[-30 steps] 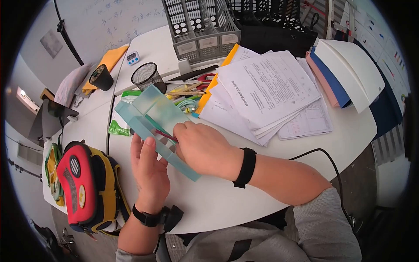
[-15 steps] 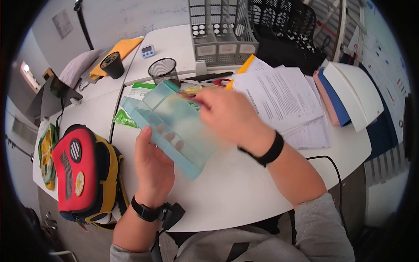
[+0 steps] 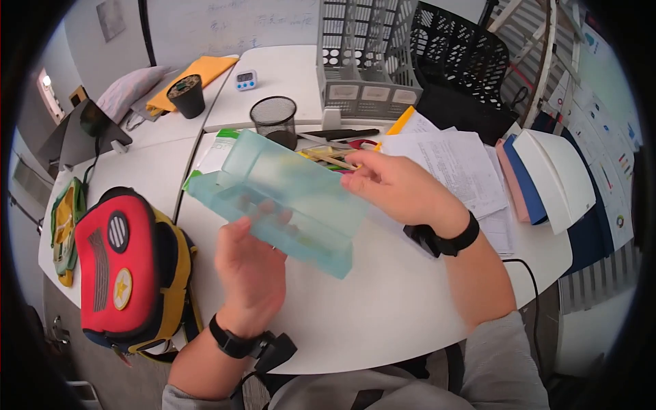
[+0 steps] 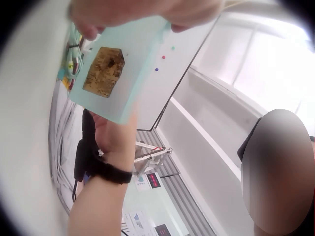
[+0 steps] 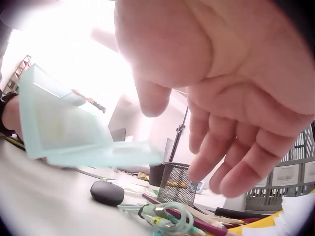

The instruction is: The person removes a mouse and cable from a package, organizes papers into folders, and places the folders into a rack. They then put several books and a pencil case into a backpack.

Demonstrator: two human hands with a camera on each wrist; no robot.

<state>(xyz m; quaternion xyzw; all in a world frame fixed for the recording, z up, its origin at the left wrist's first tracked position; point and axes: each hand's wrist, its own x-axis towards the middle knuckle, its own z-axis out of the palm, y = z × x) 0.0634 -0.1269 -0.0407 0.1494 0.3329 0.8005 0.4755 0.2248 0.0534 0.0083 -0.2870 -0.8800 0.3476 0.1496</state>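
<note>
My left hand (image 3: 253, 266) holds a translucent teal box (image 3: 301, 195) with compartments, tilted above the table, thumb on its near edge. In the left wrist view, the fingers of this hand (image 4: 147, 14) lie across the box (image 4: 118, 108), which has a brown patch (image 4: 104, 73) on its surface. Right of the box, my right hand (image 3: 406, 191) is over the near side of a pile of pens (image 3: 324, 157). The right wrist view has this hand (image 5: 216, 88) with fingers loosely bent and nothing between them, above a dark red pen (image 5: 211, 226) and a coiled cable (image 5: 170, 221).
A mesh cup (image 3: 273, 116) stands behind the box. Papers (image 3: 451, 164) and folders (image 3: 547, 181) lie to the right, a red backpack (image 3: 116, 266) to the left. Grey file racks (image 3: 372, 96) stand at the back. A black rounded object (image 5: 107, 192) rests on the table.
My right hand has come out of the box and moved right to the pile, letting go of the slim dark red things it held. My left hand keeps its hold on the box.
</note>
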